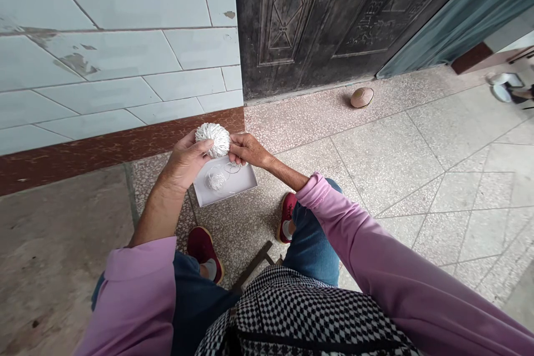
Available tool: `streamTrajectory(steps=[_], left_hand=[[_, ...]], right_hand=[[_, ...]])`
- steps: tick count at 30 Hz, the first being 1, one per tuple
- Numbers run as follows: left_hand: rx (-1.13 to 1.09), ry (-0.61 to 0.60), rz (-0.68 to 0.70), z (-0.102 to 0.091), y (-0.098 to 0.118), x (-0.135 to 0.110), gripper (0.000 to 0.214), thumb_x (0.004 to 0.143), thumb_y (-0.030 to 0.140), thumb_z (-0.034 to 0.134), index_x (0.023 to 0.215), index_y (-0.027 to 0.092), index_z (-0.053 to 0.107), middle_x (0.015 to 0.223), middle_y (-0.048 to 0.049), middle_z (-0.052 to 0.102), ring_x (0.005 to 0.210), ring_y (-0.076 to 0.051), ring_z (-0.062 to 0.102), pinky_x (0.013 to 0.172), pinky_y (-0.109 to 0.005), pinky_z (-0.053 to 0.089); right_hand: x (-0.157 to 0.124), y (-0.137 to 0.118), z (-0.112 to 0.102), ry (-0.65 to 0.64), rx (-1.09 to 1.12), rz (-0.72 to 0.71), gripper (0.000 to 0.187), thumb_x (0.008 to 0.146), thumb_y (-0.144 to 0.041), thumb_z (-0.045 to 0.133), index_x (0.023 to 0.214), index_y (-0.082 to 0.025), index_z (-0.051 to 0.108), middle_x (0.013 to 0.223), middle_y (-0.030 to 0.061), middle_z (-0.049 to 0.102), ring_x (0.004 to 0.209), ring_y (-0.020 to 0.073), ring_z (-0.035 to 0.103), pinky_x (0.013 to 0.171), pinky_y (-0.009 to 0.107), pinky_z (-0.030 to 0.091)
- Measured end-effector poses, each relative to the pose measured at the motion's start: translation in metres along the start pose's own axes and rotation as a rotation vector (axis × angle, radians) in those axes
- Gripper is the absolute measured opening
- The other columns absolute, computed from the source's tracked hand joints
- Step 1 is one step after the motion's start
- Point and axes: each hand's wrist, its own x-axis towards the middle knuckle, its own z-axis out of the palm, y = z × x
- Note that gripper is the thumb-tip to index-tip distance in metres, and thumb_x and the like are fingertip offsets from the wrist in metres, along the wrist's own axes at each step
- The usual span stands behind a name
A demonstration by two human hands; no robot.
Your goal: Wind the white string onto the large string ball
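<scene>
Home entrance, seemingly: carved door (319, 22), tiled wall (125, 55), speckled floor (371, 150).

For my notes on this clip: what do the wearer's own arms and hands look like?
Both the left hand and right hand are ungloved, with no watch visible. The left sleeve and right sleeve are plain pinkish-purple, leaving part of each forearm bare; the right cuff looks bunched.

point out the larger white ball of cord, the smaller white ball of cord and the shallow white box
larger white ball of cord (214, 139): head view, middle of its wound front
smaller white ball of cord (215, 181): head view, its middle
shallow white box (242, 177): head view, bare inside bottom
</scene>
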Motion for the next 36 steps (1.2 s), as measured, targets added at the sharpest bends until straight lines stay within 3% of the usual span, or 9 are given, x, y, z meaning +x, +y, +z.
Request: streamTrajectory(steps=[12, 17, 22, 31, 36], left_hand=[[-0.036, -0.023, 0.007, -0.001, -0.004, 0.001, 0.064, 0.068, 0.05, 0.119, 0.118, 0.023, 0.089, 0.116, -0.014, 0.091, 0.116, -0.042, 0.089, 0.103, -0.054, 0.078], [-0.066, -0.052, -0.01, -0.004, -0.005, 0.002, 0.066, 0.072, 0.046, 0.121, 0.123, 0.022, 0.086, 0.117, -0.0113, 0.091, 0.128, -0.042, 0.085, 0.112, -0.057, 0.074], [-0.103, -0.025, -0.029, -0.002, -0.002, 0.0, 0.074, 0.067, 0.043, 0.123, 0.125, 0.018, 0.085, 0.117, -0.0104, 0.091, 0.13, -0.043, 0.082, 0.118, -0.06, 0.07], [-0.112, -0.011, -0.015, -0.001, -0.006, 0.001, 0.068, 0.07, 0.043, 0.122, 0.122, 0.019, 0.086, 0.115, -0.0103, 0.091, 0.134, -0.043, 0.081, 0.113, -0.058, 0.068], [-0.113, 0.003, -0.015, -0.004, -0.009, 0.003, 0.066, 0.07, 0.044, 0.123, 0.118, 0.016, 0.087, 0.114, -0.0099, 0.091, 0.123, -0.038, 0.083, 0.109, -0.054, 0.069]], right_hand=[[0.002, 0.001, 0.001, 0.007, 0.032, 0.018, 0.041, 0.13, 0.001, 0.062, 0.095, -0.02, 0.062, 0.073, -0.0056, 0.073, 0.054, 0.0066, 0.058, 0.048, 0.012, 0.045], [0.002, 0.001, 0.001, 0.013, 0.043, -0.004, 0.042, 0.13, 0.002, 0.062, 0.094, -0.019, 0.063, 0.072, -0.0057, 0.074, 0.052, 0.0055, 0.058, 0.048, 0.01, 0.044], [0.003, 0.003, 0.001, 0.005, 0.04, -0.019, 0.043, 0.129, 0.005, 0.062, 0.093, -0.019, 0.063, 0.072, -0.0059, 0.074, 0.051, 0.0048, 0.058, 0.048, 0.009, 0.045], [0.0, -0.005, 0.004, 0.021, 0.015, 0.019, 0.046, 0.128, 0.008, 0.06, 0.092, -0.02, 0.063, 0.072, -0.0063, 0.072, 0.052, 0.0059, 0.057, 0.047, 0.011, 0.045], [-0.002, -0.006, 0.004, 0.013, 0.013, 0.037, 0.045, 0.128, 0.007, 0.061, 0.091, -0.02, 0.063, 0.073, -0.0053, 0.072, 0.054, 0.007, 0.058, 0.048, 0.013, 0.045]])
